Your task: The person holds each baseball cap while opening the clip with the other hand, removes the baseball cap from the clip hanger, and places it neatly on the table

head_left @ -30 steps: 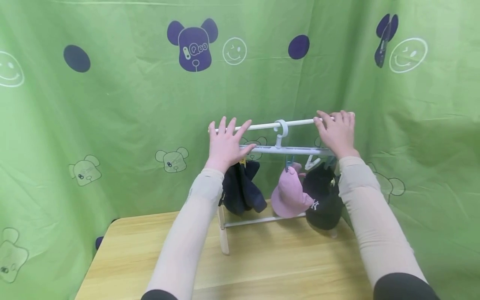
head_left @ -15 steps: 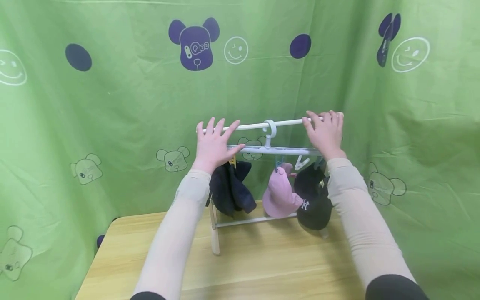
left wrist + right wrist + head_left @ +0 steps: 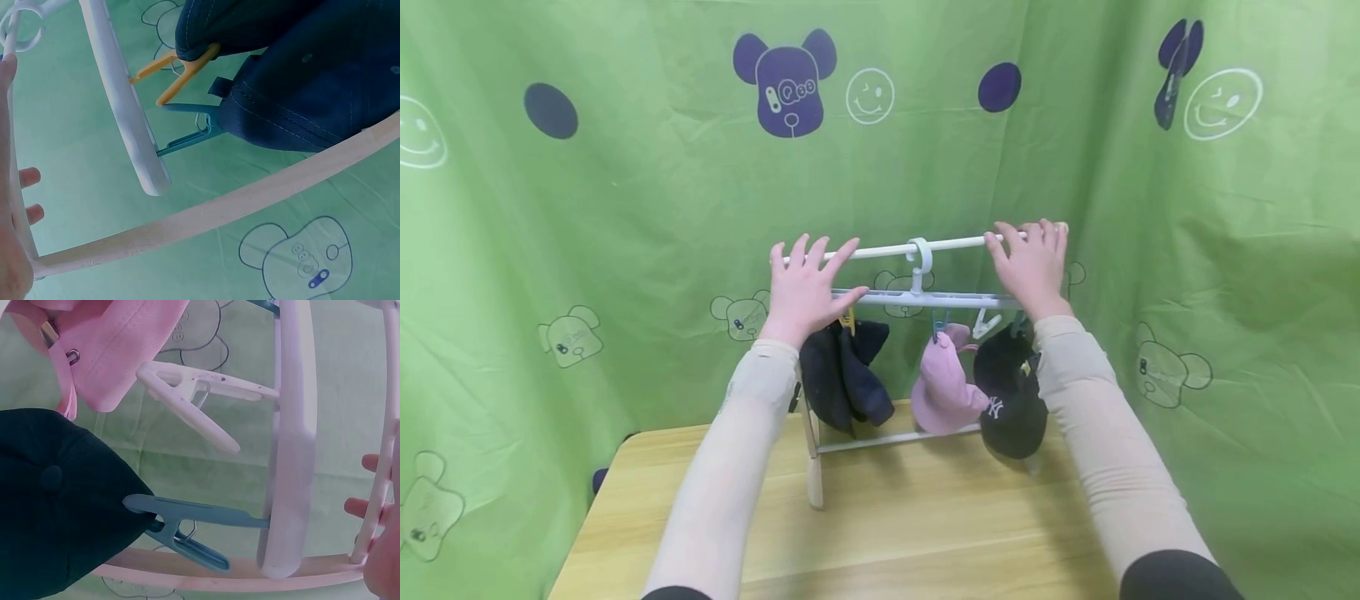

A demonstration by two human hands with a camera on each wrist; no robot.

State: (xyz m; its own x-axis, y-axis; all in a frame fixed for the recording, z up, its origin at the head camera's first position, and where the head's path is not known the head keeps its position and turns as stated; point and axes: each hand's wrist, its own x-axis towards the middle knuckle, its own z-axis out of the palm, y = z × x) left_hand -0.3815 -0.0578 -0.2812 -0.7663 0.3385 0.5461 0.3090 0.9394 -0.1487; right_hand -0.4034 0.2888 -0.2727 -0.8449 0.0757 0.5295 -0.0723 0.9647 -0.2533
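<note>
In the head view, my left hand (image 3: 805,287) lies over the left end of the rack's white top rod (image 3: 951,244), fingers spread. My right hand (image 3: 1032,262) grips the right end. Both wrist views show fingertips past the rod. A pale clip hanger (image 3: 925,298) hooks over the rod's middle. Dark navy caps (image 3: 842,375) hang at left from yellow (image 3: 187,78) and teal clips (image 3: 194,128). A pink cap (image 3: 943,387) hangs near the middle, a black cap (image 3: 1015,425) at right by a blue clip (image 3: 194,519). A white clip (image 3: 194,400) between them holds nothing.
The rack's wooden leg (image 3: 815,467) stands on the wood-grain table (image 3: 910,533), with a white lower bar (image 3: 887,439) across it. A green curtain (image 3: 647,250) with bear and smiley prints surrounds the table at the back and sides.
Both hands and the rack, with the hanger and caps on it, have shifted left across the table. The hold on the rod looks the same.
</note>
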